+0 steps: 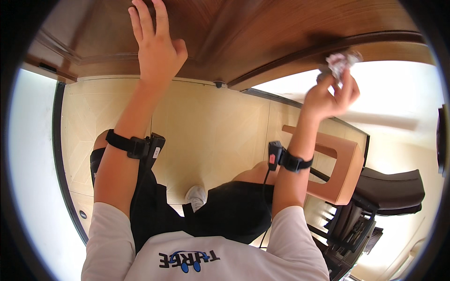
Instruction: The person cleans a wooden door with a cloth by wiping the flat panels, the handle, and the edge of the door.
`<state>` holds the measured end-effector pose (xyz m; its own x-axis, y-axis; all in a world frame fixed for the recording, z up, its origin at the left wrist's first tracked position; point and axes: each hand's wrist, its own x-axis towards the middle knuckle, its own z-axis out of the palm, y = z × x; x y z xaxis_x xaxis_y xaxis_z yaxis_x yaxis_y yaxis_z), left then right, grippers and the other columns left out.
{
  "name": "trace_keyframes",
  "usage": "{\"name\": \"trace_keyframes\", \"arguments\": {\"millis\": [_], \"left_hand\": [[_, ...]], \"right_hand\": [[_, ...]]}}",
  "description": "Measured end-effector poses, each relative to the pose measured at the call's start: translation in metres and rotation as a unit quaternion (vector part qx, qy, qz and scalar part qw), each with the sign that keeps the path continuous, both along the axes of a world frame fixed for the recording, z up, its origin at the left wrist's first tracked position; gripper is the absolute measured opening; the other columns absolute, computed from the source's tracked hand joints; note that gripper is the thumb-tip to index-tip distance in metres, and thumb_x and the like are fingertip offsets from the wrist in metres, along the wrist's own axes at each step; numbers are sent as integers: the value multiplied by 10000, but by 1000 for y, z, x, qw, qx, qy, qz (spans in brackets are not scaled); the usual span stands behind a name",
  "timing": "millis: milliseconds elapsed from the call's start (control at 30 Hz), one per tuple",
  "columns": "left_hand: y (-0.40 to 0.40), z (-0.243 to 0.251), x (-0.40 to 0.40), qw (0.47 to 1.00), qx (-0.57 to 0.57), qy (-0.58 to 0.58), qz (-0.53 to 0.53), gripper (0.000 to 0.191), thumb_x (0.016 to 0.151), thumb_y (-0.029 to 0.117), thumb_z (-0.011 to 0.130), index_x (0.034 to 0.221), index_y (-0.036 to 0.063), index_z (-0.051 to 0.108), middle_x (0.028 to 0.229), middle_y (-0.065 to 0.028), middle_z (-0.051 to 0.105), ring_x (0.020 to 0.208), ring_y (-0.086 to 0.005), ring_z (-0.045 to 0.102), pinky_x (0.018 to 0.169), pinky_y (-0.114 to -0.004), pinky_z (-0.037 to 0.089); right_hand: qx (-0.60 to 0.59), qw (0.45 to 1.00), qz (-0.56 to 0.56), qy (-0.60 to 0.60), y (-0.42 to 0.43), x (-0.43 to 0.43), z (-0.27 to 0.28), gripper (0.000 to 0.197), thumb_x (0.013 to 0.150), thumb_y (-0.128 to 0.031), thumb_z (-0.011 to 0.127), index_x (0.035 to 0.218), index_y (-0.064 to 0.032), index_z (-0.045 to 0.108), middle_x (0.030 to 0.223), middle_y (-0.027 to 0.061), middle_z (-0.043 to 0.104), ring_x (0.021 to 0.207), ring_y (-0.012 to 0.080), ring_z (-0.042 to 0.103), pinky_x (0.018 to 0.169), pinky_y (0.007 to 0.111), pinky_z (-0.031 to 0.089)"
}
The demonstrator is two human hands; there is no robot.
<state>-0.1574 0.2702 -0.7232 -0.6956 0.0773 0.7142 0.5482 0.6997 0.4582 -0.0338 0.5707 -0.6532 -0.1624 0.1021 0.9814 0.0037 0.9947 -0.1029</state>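
A brown wooden door (211, 31) with raised moulding stands in front of me. My left hand (158, 49) is raised before its panel, fingers spread and holding nothing; whether the fingertips touch the wood I cannot tell. Off to the right, my right hand (332, 93) pinches a crumpled, pinkish-white cloth or wipe (339, 63) between thumb and fingers. The cloth is blurred and lies near the dark moulding at the door's right edge; contact with the wood is unclear.
A small dark door stop (218, 84) sits at the door's lower edge. On the right are a tan stool (346, 168), a dark cushioned seat (392, 189) and a black rack (351, 224). White walls flank the tiled floor (211, 133).
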Motion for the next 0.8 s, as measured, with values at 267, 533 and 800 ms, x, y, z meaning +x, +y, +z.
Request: {"name": "trace_keyframes", "arguments": {"millis": [267, 533, 800], "left_hand": [[-5, 2, 2, 1000, -11, 5, -3, 920, 752, 32, 610, 1579, 92, 211, 1627, -276, 78, 1463, -534, 153, 1132, -535, 341], [-3, -2, -2, 1000, 12, 17, -6, 915, 751, 54, 614, 1575, 81, 217, 1613, -302, 104, 1442, -567, 176, 1140, -554, 320], [-3, 12, 5, 1000, 4, -1, -7, 923, 744, 47, 604, 1572, 77, 199, 1625, -282, 71, 1470, -526, 137, 1175, -505, 268]], "right_hand": [[-25, 992, -16, -125, -13, -16, -92, 421, 707, 77, 653, 1074, -111, 737, 955, 93, 563, 830, 276, 617, 676, 368, 541], [-120, 959, -4, -257, -14, -5, -135, 392, 702, 10, 716, 1061, -148, 735, 937, 61, 606, 770, 285, 649, 651, 386, 552], [-155, 818, -87, -547, -19, -9, -181, 233, 806, -199, 689, 1030, -171, 746, 1076, 89, 680, 841, 332, 687, 777, 437, 566]]}}
